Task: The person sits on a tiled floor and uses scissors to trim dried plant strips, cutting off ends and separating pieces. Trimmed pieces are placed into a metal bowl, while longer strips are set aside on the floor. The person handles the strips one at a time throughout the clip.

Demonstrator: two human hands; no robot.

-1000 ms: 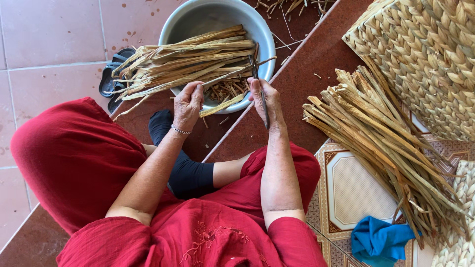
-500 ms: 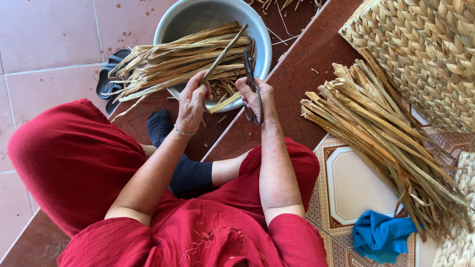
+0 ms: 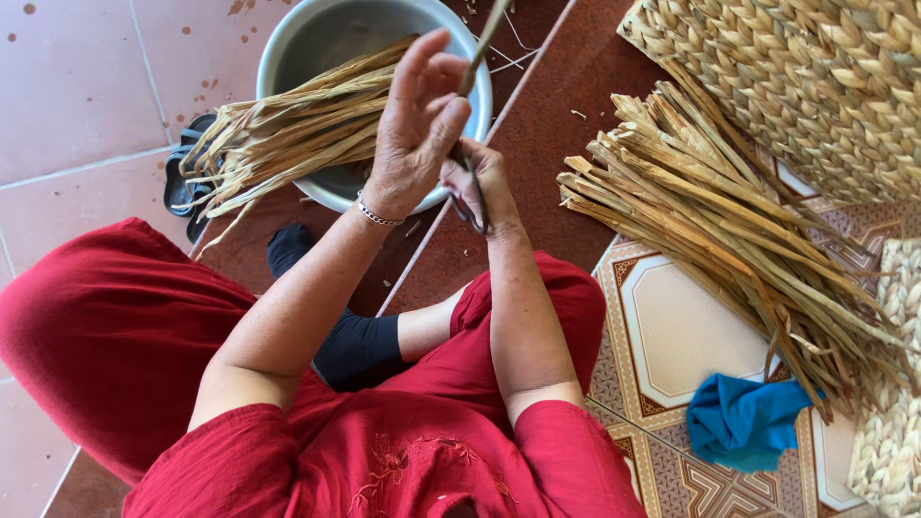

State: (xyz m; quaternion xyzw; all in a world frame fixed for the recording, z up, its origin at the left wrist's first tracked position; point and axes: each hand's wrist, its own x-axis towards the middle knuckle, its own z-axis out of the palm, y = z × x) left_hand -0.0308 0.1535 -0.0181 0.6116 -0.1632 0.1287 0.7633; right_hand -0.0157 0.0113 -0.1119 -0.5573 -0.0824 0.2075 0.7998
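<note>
Dried reed strip (image 3: 484, 38) is pinched in my raised left hand (image 3: 414, 125); my right hand (image 3: 477, 182) grips a dark blade (image 3: 477, 206) below.

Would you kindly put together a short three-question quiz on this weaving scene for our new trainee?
1. True or false: the left hand is raised with a dried stalk in its fingers.
2. Where does the blue cloth lie? A) in the metal basin B) on the patterned floor tile beside the loose stalk pile C) on the person's lap
3. What does the right hand hold?

Key: 1 true; 2 B; 3 a thin dark tool, its kind unclear.
</note>
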